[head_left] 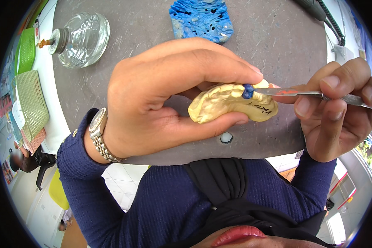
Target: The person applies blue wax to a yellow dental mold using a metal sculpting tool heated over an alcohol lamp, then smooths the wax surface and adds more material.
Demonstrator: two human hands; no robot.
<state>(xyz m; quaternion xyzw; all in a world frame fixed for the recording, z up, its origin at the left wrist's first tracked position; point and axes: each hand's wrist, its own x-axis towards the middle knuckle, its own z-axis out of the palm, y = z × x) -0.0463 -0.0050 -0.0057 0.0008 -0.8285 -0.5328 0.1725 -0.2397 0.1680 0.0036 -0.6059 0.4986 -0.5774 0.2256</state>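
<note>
My left hand (153, 95) grips a yellow dental cast (213, 103) between fingers and thumb, with the row of teeth upward and some dark handwriting on its side. A dark blue wax piece (248, 91) sits on one tooth of the cast. My right hand (337, 105) holds a thin metal carving tool (312, 93) by its knurled handle, fingers pinched round it; the flat blade, smeared with red, meets the blue piece at its tip.
A glass spirit lamp (80, 39) stands at the upper left of the grey worktop (136, 20), a blue wax block (200, 18) at the back. Green baskets (31, 99) line the left side. A black hose runs at the upper right. Another person (20, 159) appears at the far left.
</note>
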